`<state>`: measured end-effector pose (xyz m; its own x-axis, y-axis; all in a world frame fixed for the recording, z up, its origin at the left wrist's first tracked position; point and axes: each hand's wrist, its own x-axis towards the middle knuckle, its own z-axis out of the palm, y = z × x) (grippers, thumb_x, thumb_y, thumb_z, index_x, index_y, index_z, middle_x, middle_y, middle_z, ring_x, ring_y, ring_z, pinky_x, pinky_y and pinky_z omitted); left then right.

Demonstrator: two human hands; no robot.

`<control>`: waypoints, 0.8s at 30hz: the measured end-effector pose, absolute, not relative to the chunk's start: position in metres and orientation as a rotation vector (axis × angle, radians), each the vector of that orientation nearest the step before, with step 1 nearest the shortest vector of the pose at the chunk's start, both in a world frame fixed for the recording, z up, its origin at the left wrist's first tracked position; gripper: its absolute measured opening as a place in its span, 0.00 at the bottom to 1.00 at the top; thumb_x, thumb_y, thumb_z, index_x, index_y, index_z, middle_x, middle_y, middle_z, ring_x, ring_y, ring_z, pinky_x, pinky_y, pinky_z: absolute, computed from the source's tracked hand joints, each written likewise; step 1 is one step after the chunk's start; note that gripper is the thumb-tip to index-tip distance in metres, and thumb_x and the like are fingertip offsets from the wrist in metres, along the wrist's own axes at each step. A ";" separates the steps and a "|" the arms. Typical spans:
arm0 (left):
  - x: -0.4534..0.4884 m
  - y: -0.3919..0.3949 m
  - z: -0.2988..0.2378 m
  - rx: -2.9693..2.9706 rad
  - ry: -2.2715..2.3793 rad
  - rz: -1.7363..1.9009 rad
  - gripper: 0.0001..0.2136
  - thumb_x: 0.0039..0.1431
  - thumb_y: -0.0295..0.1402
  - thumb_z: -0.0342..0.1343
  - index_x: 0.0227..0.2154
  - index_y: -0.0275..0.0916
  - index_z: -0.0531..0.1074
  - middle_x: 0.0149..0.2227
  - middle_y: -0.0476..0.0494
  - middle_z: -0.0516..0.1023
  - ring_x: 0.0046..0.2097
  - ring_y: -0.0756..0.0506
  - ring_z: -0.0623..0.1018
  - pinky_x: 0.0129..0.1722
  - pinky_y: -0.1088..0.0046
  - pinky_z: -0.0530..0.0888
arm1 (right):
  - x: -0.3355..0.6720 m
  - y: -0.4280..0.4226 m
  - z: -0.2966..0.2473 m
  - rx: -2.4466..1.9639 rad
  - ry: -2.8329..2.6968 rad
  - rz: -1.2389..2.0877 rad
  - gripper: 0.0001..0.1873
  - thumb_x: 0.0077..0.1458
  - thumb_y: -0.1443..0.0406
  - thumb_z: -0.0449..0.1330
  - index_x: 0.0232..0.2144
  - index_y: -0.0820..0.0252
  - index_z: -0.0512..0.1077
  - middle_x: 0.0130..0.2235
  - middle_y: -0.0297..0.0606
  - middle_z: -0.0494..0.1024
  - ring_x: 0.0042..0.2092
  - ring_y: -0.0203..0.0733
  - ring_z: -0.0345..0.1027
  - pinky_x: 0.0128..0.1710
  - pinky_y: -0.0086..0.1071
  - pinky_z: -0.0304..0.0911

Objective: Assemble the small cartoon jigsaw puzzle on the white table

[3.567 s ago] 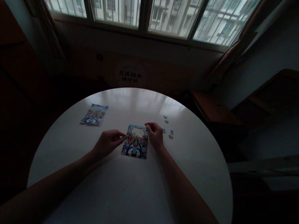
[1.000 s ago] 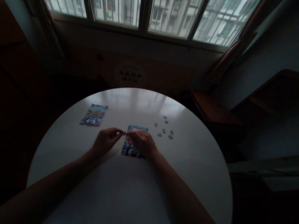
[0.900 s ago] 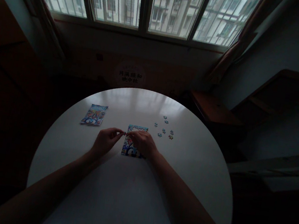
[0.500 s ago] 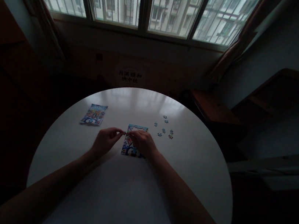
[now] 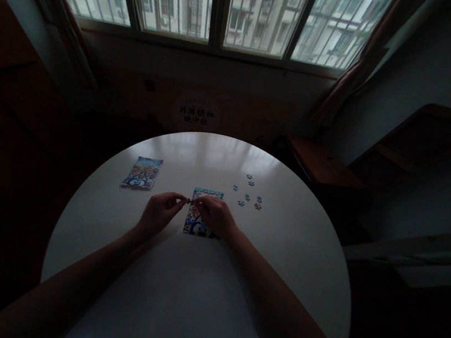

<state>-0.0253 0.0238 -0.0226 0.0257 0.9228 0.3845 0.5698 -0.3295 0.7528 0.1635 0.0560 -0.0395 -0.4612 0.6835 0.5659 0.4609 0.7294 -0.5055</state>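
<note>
A small puzzle piece [image 5: 188, 201] is pinched between the fingertips of both hands. My left hand [image 5: 161, 210] grips it from the left, just off the left edge of a jigsaw puzzle [image 5: 199, 229]. My right hand [image 5: 215, 215] grips it from the right and hovers over the puzzle, covering its middle and right part. The puzzle shows a blue and white cartoon figure at its bottom; patches near the top look pale.
Several loose puzzle pieces [image 5: 247, 197] lie to the right of the puzzle. A colourful picture sheet or packet [image 5: 142, 173] lies at the left. All rest on a round white table [image 5: 200, 288]. Beyond stands a barred window [image 5: 257, 17]; a wooden bench-like surface [image 5: 322, 163] is at right.
Hardly anything differs. Both hands stay together at the puzzle's left edge, with the pinched piece seeming slightly turned between the fingertips.
</note>
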 end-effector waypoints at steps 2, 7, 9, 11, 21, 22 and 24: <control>-0.025 0.023 -0.022 1.924 1.521 1.219 0.11 0.53 0.38 0.57 0.31 0.36 0.78 0.16 0.54 0.65 0.19 0.54 0.62 0.19 0.80 0.58 | 0.165 0.056 -0.038 -0.850 -2.146 0.387 0.08 0.59 0.64 0.54 0.35 0.60 0.72 0.31 0.37 0.76 0.31 0.35 0.68 0.33 0.27 0.61; -0.026 0.024 -0.021 1.888 1.517 1.247 0.11 0.53 0.39 0.57 0.31 0.36 0.78 0.16 0.53 0.65 0.19 0.54 0.62 0.19 0.79 0.58 | 0.184 0.068 -0.026 -0.917 -2.004 0.346 0.11 0.59 0.63 0.52 0.32 0.61 0.72 0.29 0.36 0.72 0.27 0.33 0.62 0.30 0.27 0.59; -0.026 0.024 -0.020 1.876 1.511 1.254 0.12 0.54 0.39 0.57 0.31 0.36 0.78 0.16 0.53 0.65 0.19 0.54 0.62 0.18 0.79 0.58 | 0.197 0.075 -0.024 -1.020 -1.818 0.290 0.12 0.60 0.62 0.51 0.31 0.61 0.72 0.29 0.36 0.71 0.27 0.33 0.62 0.31 0.28 0.60; -0.026 0.024 -0.020 1.876 1.498 1.257 0.11 0.54 0.39 0.57 0.31 0.36 0.78 0.16 0.53 0.65 0.19 0.54 0.61 0.18 0.79 0.57 | 0.207 0.082 -0.027 -1.086 -1.675 0.281 0.13 0.59 0.60 0.50 0.32 0.61 0.72 0.29 0.37 0.72 0.28 0.35 0.63 0.31 0.29 0.60; -0.022 0.022 -0.020 1.905 1.488 1.234 0.11 0.54 0.39 0.56 0.31 0.35 0.77 0.16 0.54 0.64 0.19 0.54 0.62 0.19 0.79 0.57 | 0.209 0.088 -0.038 -1.153 -1.550 0.399 0.15 0.57 0.58 0.52 0.32 0.63 0.72 0.28 0.38 0.75 0.28 0.36 0.66 0.29 0.29 0.61; -0.022 0.022 -0.020 1.906 1.489 1.228 0.11 0.54 0.39 0.56 0.31 0.35 0.77 0.16 0.54 0.64 0.19 0.54 0.62 0.19 0.79 0.57 | 0.209 0.088 -0.038 -1.149 -1.553 0.402 0.14 0.57 0.59 0.52 0.32 0.63 0.72 0.28 0.38 0.75 0.28 0.36 0.66 0.29 0.29 0.61; -0.022 0.022 -0.021 1.910 1.489 1.223 0.12 0.54 0.39 0.56 0.31 0.35 0.77 0.16 0.54 0.64 0.19 0.54 0.62 0.19 0.79 0.58 | 0.208 0.087 -0.038 -1.140 -1.573 0.404 0.14 0.57 0.59 0.51 0.32 0.63 0.72 0.28 0.38 0.75 0.28 0.37 0.67 0.29 0.29 0.61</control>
